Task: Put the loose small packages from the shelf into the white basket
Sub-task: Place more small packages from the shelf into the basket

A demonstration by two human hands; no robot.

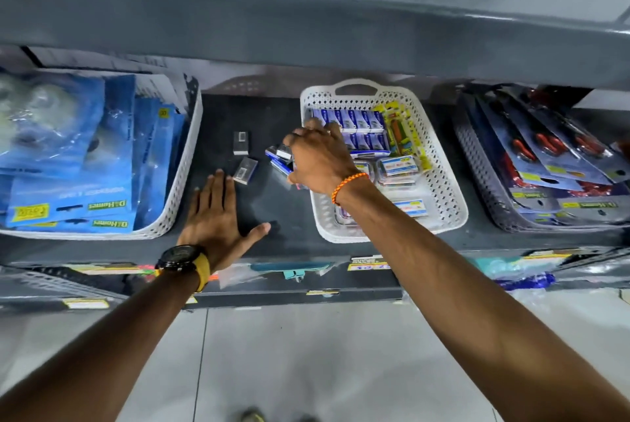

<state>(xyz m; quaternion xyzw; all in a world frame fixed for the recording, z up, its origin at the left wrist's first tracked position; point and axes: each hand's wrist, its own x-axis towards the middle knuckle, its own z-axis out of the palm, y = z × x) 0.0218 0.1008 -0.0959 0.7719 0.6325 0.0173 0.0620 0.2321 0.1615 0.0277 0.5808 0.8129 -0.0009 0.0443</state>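
On the dark shelf [238,108], two loose small packages lie apart: one upright-lying box [241,142] and one tilted box [246,170]. My right hand [318,157] is closed over a clump of small blue and grey packages [280,157] just left of the white basket [443,183]. That basket holds rows of blue boxes [354,121] and clear cases [399,167]. My left hand [216,217] lies flat on the shelf with fingers spread, its fingertips just short of the tilted box.
A white basket of blue hanging packs [184,183] stands at the left. A grey basket of red-handled tools [477,162] stands at the right. An upper shelf [306,22] overhangs closely. Price labels [368,263] line the front edge above the tiled floor.
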